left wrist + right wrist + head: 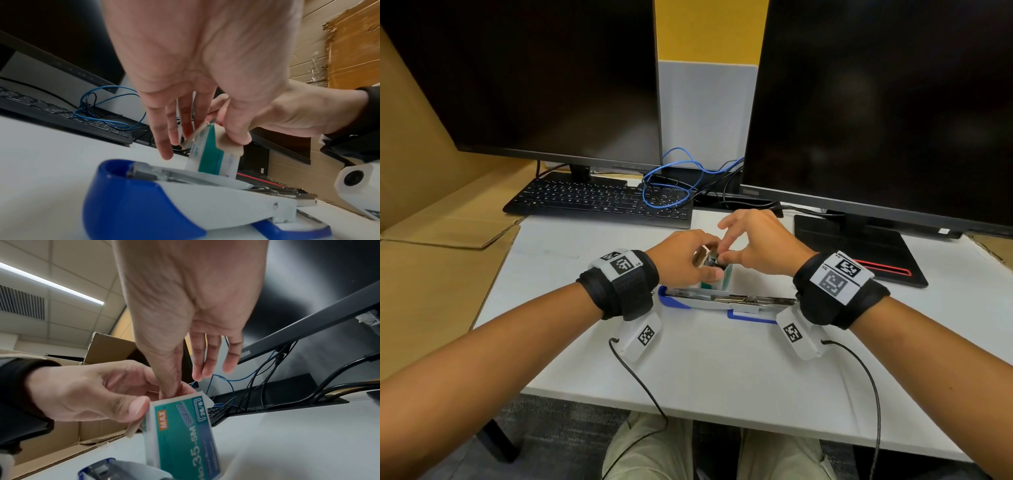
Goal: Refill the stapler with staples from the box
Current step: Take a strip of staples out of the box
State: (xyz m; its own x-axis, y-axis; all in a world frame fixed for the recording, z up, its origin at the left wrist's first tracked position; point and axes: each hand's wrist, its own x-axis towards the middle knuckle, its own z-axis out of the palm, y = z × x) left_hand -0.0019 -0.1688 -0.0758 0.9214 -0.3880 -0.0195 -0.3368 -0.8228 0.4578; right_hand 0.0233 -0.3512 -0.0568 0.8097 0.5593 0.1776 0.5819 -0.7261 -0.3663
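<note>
Staple box [180, 433]: small green-and-white carton marked "MAX" and "No.35-5M", standing on end on the worktop [722, 359], top flaps open; it sits just behind the stapler, between the two hands.
Left hand [683, 262]: grips the staple box near its top, thumb on the near side, other fingers [162, 142] reaching down the far side; the thumb pins a torn flap against the carton.
Right hand [760, 246]: thumb and forefinger pinched together inside the open top of the box; whether they hold staples cannot be told. Remaining fingers [213, 360] extended and spread, touching nothing.
Stapler [719, 301]: blue-and-white, lying lengthwise on the worktop just in front of the box, near the wrists; its top is swung open, with the metal staple channel exposed and facing up.
Stapler, contact: neither hand touches it.
Wrist bands: black straps with white marker tags on both forearms, each with a white camera unit and a black cord running off the near edge of the worktop.
Keyboard [602, 202]: black, at the rear left of the worktop, under the left monitor [527, 78].
Right monitor [887, 102]: dark screen, on a black base with a red stripe.
Cables [671, 181]: blue and black, looped between the monitors, partly over the keyboard's right end.
Cardboard [441, 205]: flattened brown sheets to the left of the worktop.
</note>
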